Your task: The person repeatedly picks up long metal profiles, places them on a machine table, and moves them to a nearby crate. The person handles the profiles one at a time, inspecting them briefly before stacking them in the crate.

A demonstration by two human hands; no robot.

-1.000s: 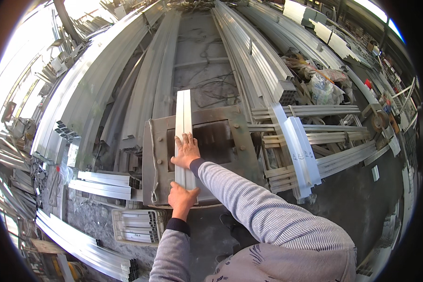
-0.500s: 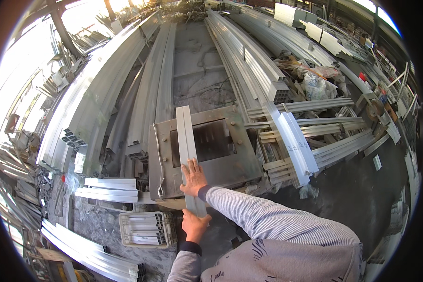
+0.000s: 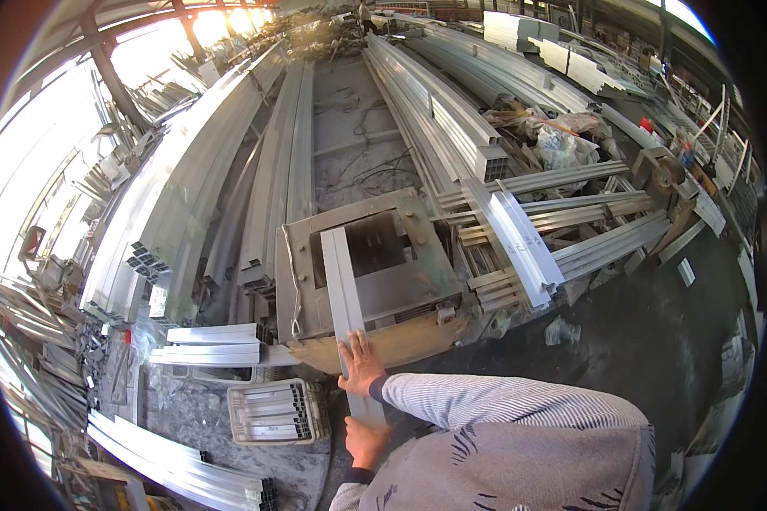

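Your right hand (image 3: 362, 362) lies across the pale metal profile (image 3: 343, 281), fingers stretched and slightly parted on it, forearm coming in nearly level from the right. Your left hand (image 3: 366, 442) holds the near end (its fingertips are partly hidden), wrist rising from below. The profile's far end overlaps the opening in the worktop (image 3: 385, 294).

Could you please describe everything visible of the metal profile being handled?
The metal profile is long, straight, silver-grey, apparently aluminium, with a lengthwise line. It extends over a bolted plate, its far end overlapping the dark opening and its near part projecting past the plate. The right hand lies across it; the left hand grips near its closer end.
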